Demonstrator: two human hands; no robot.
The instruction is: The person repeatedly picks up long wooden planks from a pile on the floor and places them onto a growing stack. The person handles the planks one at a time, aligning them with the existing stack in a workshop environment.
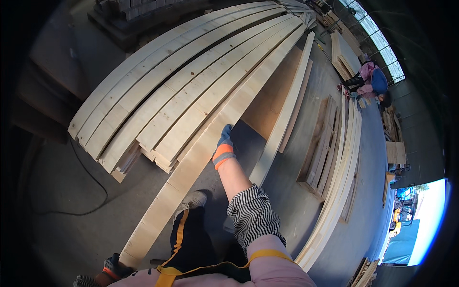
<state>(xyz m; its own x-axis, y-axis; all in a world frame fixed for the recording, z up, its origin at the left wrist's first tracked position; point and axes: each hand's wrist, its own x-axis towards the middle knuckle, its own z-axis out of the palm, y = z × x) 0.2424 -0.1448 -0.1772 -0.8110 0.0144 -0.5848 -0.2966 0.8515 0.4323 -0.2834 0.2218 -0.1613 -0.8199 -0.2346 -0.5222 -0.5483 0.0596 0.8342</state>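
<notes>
A long pale wooden board (190,158) runs from the lower left up to the far end of a stack of boards (172,86). My left hand (116,267), in a dark glove with an orange band, grips the board's near end; its fingers are partly hidden. My right hand (224,145), in a blue, orange and grey glove, holds the board's right edge further up, with the fingers mostly hidden by the board. Right of it, a narrower board (287,122) slants upward beside a brown wooden panel (274,97).
A wooden pallet (321,147) lies on the floor to the right, beside long boards (344,179). A co-worker (371,80) bends over those boards' far end. A black cable (102,190) curves across the floor at left. A forklift (396,217) is outside the opening.
</notes>
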